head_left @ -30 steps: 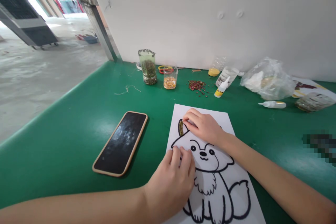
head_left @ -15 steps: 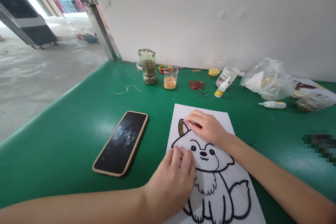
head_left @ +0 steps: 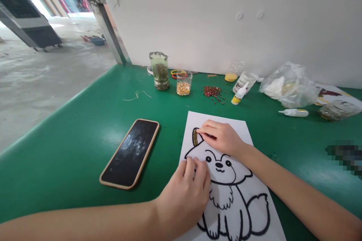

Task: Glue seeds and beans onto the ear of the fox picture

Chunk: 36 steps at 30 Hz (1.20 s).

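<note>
A white sheet (head_left: 254,211) with a black outline drawing of a dog lies on the green table (head_left: 70,150). A row of small greenish seeds (head_left: 195,137) fills the dog's left ear. My right hand (head_left: 222,136) rests on the sheet beside that ear, fingers pinched together at the seed row; what they hold is too small to make out. My left hand (head_left: 186,192) presses its fingertips flat on the paper at the left side of the dog's head.
A phone (head_left: 130,153) lies face up left of the sheet. Along the back stand a jar of green seeds (head_left: 160,71), a cup of corn kernels (head_left: 183,83), a red bean pile (head_left: 212,91), glue bottles (head_left: 239,95) (head_left: 294,112) and a plastic bag (head_left: 288,84).
My right hand's fingers shifted slightly left, closer to the seed row on the ear. The left hand has stayed in place.
</note>
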Motion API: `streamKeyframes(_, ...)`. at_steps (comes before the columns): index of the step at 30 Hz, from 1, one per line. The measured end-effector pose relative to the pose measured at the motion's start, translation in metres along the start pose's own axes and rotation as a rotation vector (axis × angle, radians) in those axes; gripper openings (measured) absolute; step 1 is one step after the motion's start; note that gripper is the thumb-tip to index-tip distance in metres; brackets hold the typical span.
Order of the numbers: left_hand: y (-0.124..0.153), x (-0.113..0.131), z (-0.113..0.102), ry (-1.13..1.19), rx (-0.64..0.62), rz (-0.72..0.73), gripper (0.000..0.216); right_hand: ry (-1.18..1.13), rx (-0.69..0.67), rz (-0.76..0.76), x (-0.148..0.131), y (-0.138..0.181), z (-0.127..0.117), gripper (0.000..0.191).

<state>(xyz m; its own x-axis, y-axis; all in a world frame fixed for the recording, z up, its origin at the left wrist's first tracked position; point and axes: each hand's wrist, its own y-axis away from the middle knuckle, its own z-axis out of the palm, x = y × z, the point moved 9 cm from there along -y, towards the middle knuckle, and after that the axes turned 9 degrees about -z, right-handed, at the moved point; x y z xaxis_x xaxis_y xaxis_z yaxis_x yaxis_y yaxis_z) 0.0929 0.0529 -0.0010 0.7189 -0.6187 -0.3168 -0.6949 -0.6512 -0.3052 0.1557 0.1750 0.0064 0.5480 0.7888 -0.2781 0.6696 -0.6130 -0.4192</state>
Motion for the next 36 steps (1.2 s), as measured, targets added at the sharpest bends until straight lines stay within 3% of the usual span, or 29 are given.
streamKeyframes(13,-0.002,0.0,-0.001,0.019,0.008,0.003,0.043,-0.037,0.05,-0.041,-0.001,0.0,-0.002,0.019)
streamKeyframes(18,-0.003,-0.001,0.0,0.014,0.01,-0.008,0.043,-0.125,0.148,0.039,0.009,0.003,-0.008,0.018)
streamKeyframes(36,-0.001,0.0,0.001,0.001,0.001,0.0,0.043,-0.02,0.059,-0.07,-0.005,-0.001,-0.004,0.024)
